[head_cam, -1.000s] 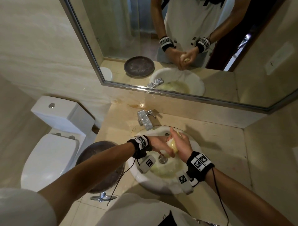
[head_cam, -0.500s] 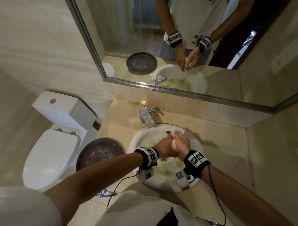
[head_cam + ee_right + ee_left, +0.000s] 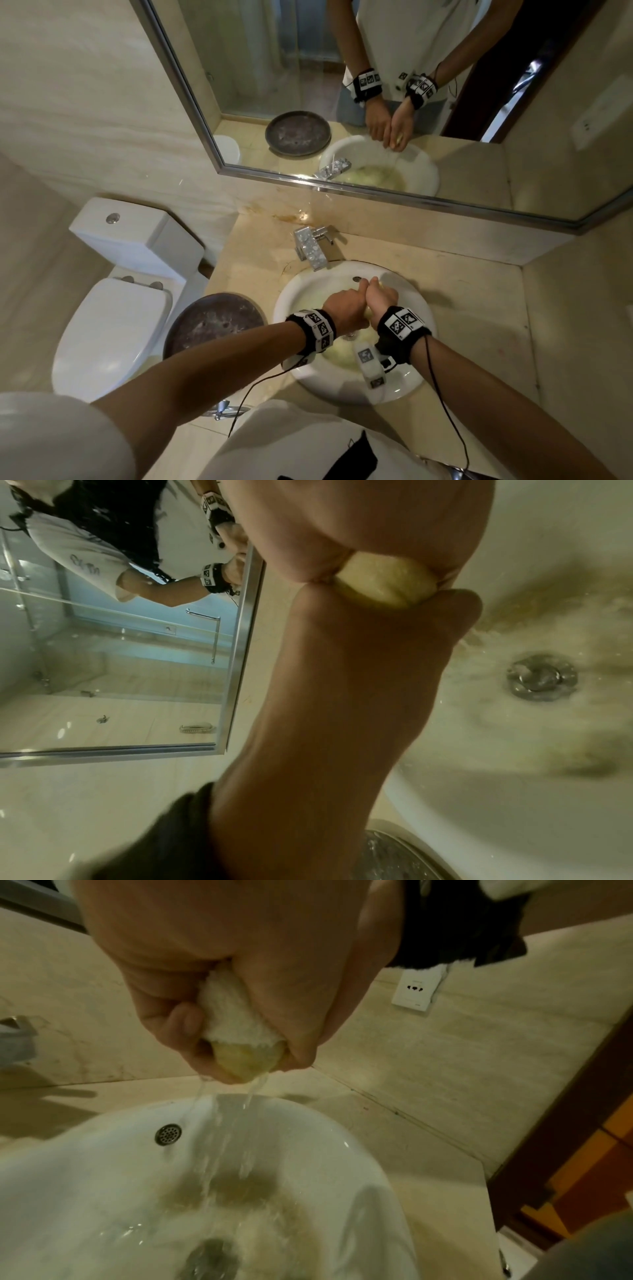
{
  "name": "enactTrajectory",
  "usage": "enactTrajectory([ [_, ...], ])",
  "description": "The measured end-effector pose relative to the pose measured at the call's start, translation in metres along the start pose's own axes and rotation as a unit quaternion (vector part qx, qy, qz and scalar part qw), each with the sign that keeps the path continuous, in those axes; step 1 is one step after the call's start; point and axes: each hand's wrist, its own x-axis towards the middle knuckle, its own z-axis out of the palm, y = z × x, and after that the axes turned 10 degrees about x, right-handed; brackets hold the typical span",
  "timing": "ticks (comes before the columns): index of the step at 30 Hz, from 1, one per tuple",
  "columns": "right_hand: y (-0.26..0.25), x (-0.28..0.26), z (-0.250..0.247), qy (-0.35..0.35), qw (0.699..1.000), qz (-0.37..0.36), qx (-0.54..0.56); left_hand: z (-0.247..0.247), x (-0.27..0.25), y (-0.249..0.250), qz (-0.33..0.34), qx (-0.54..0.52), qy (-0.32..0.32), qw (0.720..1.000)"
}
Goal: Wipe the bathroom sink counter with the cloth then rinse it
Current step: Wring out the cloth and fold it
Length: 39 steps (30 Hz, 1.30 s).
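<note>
from the head view, the left hand (image 3: 344, 308) and right hand (image 3: 380, 297) are fisted side by side, touching, over the sink (image 3: 294, 294) at frame centre, the cloth (image 3: 367, 312) squeezed between them. from the left wrist, curled fingers (image 3: 181, 1031) clamp the cloth, water running into the basin below. from the right wrist, a yellow bulge of cloth shows between both fists at upper centre.

The cloth (image 3: 236, 1020) is a small fluffy towel, white with a yellow wet end, squeezed into a tight ball between both hands above the sink (image 3: 301, 287). Thin streams of water fall from it into the white round basin, where cloudy yellowish water lies around the drain. The beige counter (image 3: 479, 308) surrounds the sink
</note>
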Motion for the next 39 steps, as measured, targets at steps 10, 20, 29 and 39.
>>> enactTrajectory([
  [10,-0.003,0.007,-0.006,-0.026,0.997,-0.065,0.017,-0.004,0.01,-0.01,0.008,-0.184,-0.094,0.978],
  [20,-0.01,-0.006,-0.031,-0.179,0.969,-0.17,0.031,-0.047,0.013,-0.053,0.063,-0.394,-0.322,0.858],
  [29,-0.027,-0.021,-0.023,-0.263,0.95,-0.138,0.096,-0.051,0.001,-0.037,0.056,-0.435,-0.39,0.81],
  [39,-0.022,-0.015,-0.013,-0.1,0.981,-0.15,0.075,-0.049,-0.003,-0.017,-0.008,-0.313,-0.279,0.908],
])
